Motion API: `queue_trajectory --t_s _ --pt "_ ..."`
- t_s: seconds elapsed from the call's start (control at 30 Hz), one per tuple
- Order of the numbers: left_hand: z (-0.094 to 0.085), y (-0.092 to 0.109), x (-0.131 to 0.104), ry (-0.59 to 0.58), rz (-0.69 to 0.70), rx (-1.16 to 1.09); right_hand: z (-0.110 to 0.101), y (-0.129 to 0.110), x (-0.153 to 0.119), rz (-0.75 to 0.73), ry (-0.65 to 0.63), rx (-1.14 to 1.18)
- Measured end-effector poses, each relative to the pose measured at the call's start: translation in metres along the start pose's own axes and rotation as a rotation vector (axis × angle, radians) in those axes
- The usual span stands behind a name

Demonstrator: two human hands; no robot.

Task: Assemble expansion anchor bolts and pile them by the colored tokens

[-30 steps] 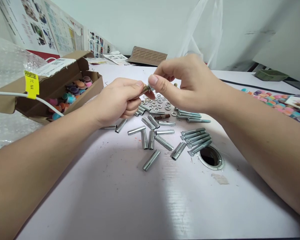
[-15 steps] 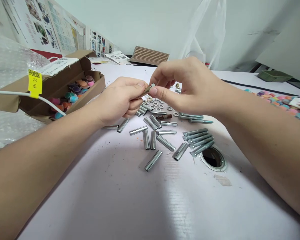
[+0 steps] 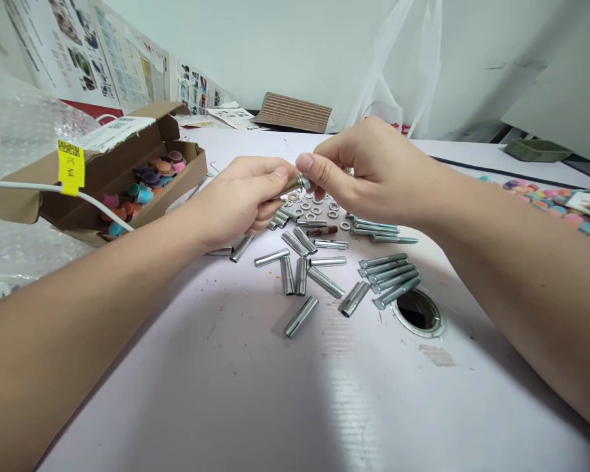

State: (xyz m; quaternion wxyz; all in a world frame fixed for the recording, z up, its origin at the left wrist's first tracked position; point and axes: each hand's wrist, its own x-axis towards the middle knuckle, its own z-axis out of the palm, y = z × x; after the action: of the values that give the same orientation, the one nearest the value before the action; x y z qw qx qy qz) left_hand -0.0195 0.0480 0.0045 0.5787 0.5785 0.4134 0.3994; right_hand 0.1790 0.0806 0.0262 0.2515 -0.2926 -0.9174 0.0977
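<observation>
My left hand (image 3: 246, 195) is closed around a brass-coloured expansion bolt (image 3: 288, 187), its end pointing right. At that end sit a washer and a silver hex nut (image 3: 305, 182). My right hand (image 3: 373, 172) is closed at the nut, thumb above and fingertips below and behind it; the exact contact is partly hidden. Below the hands lie several silver metal sleeves (image 3: 326, 282) and one rusty brown piece (image 3: 322, 231). Flat washers (image 3: 316, 210) are scattered just behind them. Several bolts (image 3: 397, 293) lie side by side to the right.
An open cardboard box (image 3: 194, 164) with colourful caps stands at the left, beside bubble wrap (image 3: 34, 124) and a white cable (image 3: 24, 185). A round hole with a metal rim (image 3: 441, 326) is at the right. Farther back are colourful pieces (image 3: 545, 204) and a green tray (image 3: 535, 151).
My right thumb has shifted from the front of the nut to above it, and the hand has rotated slightly. The nut and washer now show more. My left hand has barely moved.
</observation>
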Motion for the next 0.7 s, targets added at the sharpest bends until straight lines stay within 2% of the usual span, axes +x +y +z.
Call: queue_trajectory --t_s 0.1,0.2,0.37,0.47,0.7 --pt "-0.0008 -0.0001 0.0002 -0.059 0.041 0.039 0.0022 0.0016 -0.0008 -0.021 0.038 0.016" --pt "-0.0009 0.0006 -0.0002 -0.014 0.02 0.026 0.0031 0.0016 -0.0014 -0.036 0.051 0.027" --pt "-0.001 0.0008 -0.0008 -0.034 0.034 0.019 0.0032 -0.0008 -0.0022 0.022 0.012 0.007" --pt "0.0 0.0015 -0.0006 0.004 0.022 0.016 0.0021 -0.0005 -0.0029 -0.012 0.059 0.051" --pt "0.0 -0.0035 0.0002 0.024 0.048 0.076 0.0034 -0.0021 -0.0028 -0.03 0.009 0.004"
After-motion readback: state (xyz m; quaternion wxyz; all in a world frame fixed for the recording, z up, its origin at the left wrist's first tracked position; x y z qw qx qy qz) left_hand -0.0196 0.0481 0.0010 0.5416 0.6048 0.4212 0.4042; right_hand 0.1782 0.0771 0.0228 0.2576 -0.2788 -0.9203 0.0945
